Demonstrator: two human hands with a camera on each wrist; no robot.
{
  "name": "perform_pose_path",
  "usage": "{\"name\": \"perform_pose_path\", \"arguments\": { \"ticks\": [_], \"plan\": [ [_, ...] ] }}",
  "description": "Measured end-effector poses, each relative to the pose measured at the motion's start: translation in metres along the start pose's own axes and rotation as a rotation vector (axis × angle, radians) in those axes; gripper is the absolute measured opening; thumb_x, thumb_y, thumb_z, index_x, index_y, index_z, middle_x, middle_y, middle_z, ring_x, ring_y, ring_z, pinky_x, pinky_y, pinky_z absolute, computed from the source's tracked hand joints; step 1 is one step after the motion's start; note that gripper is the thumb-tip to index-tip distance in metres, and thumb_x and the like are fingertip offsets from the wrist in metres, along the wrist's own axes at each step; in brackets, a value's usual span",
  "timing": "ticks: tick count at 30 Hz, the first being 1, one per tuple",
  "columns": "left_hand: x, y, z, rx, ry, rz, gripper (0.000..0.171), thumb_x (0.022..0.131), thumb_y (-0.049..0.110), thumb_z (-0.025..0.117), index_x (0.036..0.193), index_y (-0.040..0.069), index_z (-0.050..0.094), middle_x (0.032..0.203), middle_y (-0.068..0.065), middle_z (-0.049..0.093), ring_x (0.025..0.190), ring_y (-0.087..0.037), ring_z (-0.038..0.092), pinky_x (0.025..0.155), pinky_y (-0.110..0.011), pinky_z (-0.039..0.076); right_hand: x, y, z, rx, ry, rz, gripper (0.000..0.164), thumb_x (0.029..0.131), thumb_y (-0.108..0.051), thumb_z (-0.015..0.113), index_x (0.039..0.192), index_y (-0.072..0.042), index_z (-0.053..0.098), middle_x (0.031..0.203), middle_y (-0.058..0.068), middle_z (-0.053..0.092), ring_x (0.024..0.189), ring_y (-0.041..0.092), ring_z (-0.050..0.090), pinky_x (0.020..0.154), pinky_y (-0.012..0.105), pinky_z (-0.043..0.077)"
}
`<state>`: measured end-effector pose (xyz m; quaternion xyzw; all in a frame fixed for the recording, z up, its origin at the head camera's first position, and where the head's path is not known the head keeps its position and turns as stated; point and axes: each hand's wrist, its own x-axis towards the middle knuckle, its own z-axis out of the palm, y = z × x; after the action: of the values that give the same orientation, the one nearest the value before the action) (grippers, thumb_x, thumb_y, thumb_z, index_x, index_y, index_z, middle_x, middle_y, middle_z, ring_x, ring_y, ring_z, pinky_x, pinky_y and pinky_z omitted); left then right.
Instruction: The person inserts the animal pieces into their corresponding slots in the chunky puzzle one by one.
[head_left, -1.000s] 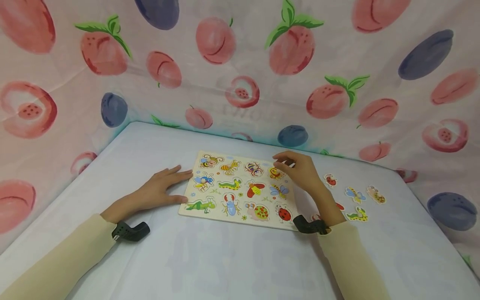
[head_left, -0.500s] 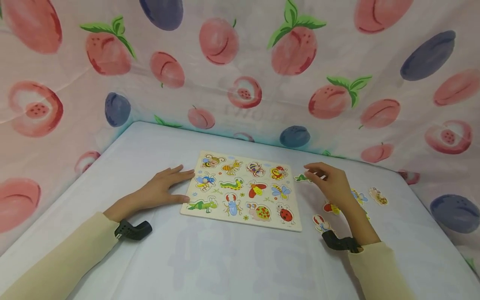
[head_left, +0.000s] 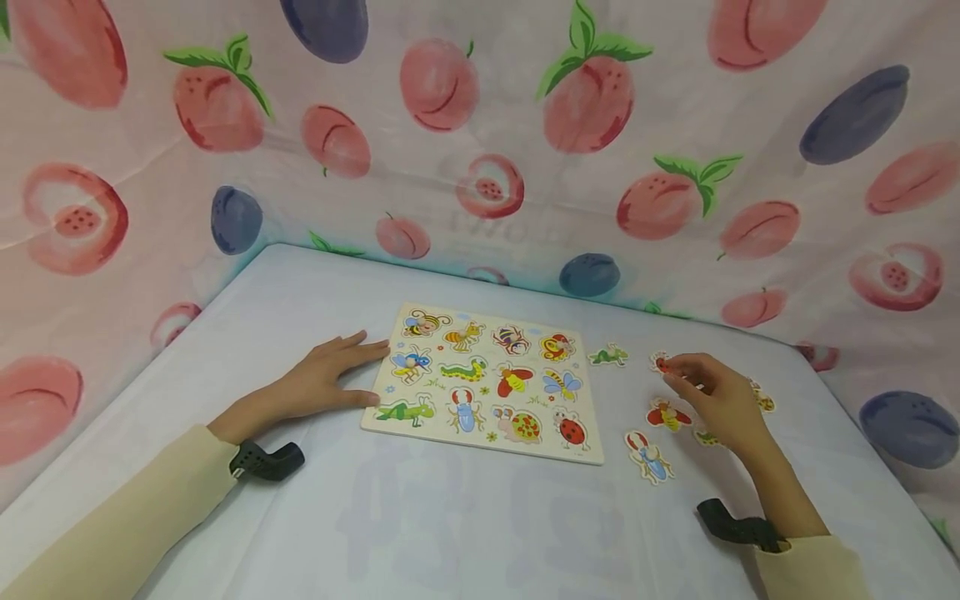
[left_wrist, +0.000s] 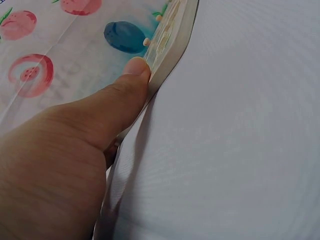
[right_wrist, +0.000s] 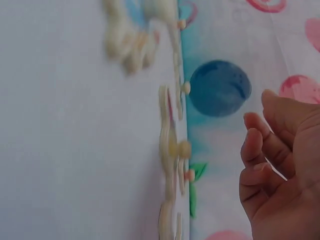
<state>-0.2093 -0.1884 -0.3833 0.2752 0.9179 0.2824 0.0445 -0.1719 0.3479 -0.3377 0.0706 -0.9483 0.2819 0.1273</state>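
My left hand (head_left: 318, 379) rests with spread, straight fingers at the left edge of a wooden insect puzzle board (head_left: 438, 431). In the left wrist view, the thumb (left_wrist: 132, 75) touches the board's edge. Right of the board, my right hand (head_left: 716, 396) hovers over loose pieces, fingertips beside a ladybug puzzle piece (head_left: 659, 362). In the right wrist view its fingers are loosely bent, with nothing visible between them. A grasshopper piece (head_left: 609, 355) lies between board and hand. Nearer lie a red-winged bug piece (head_left: 667, 415) and a stag beetle piece (head_left: 649, 458).
A caterpillar piece (head_left: 707, 438) and a snail piece (head_left: 765, 400) are partly hidden by the right hand. The pieces carry small knobs, seen in the right wrist view. A fruit-printed cloth (head_left: 517, 192) hangs behind the white tabletop (head_left: 465, 533).
My right hand has moved right from above the board's upper right corner to the loose pieces. A grasshopper piece now shows uncovered beside the board. The left hand stays at the board's edge.
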Motion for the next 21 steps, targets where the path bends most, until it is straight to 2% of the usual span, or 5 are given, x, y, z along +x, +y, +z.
{"name": "perform_pose_path", "arguments": {
  "ticks": [3,5,11,17,21],
  "plan": [
    [0.000,0.001,-0.001,0.000,-0.006,-0.004,0.080,0.082,0.052,0.069,0.146,0.013,0.041,0.151,-0.006,0.037,0.141,-0.039,0.016,0.109,-0.062,0.010,-0.007,0.012,-0.006,-0.024,0.008,0.033,0.033,0.095,-0.032,0.062,0.117,-0.008,0.062,0.099,0.009,0.065,0.084,0.021,0.057,0.064,0.022,0.049],
    [0.000,0.001,-0.001,0.003,-0.009,-0.005,0.080,0.082,0.052,0.069,0.146,0.014,0.041,0.151,-0.006,0.037,0.141,-0.039,0.016,0.109,-0.062,0.010,-0.011,0.019,-0.009,-0.033,0.011,0.053,0.036,0.095,-0.035,0.061,0.118,-0.008,0.060,0.101,0.009,0.064,0.088,0.021,0.057,0.067,0.019,0.049],
    [0.001,0.000,0.000,0.004,-0.003,-0.007,0.080,0.081,0.050,0.070,0.146,0.014,0.041,0.151,-0.006,0.037,0.141,-0.039,0.017,0.109,-0.062,0.011,-0.023,0.037,-0.020,0.015,0.020,0.071,0.036,0.094,-0.028,0.062,0.123,-0.007,0.056,0.101,0.009,0.064,0.087,0.002,0.054,0.071,0.006,0.042],
    [0.000,0.001,-0.001,0.002,0.000,-0.001,0.079,0.082,0.051,0.070,0.146,0.013,0.042,0.150,-0.006,0.037,0.141,-0.039,0.017,0.108,-0.063,0.011,-0.032,0.052,-0.033,0.033,-0.018,0.036,0.033,0.093,-0.021,0.065,0.120,-0.005,0.057,0.097,0.001,0.063,0.083,0.000,0.054,0.065,0.013,0.047],
    [0.000,0.001,-0.001,0.002,0.002,-0.003,0.080,0.081,0.050,0.071,0.146,0.013,0.042,0.150,-0.005,0.037,0.141,-0.039,0.017,0.109,-0.062,0.011,-0.038,0.064,-0.038,0.097,-0.051,0.065,0.032,0.092,-0.019,0.067,0.118,-0.003,0.059,0.097,-0.005,0.065,0.084,0.001,0.057,0.067,0.014,0.049]
  ]
}}
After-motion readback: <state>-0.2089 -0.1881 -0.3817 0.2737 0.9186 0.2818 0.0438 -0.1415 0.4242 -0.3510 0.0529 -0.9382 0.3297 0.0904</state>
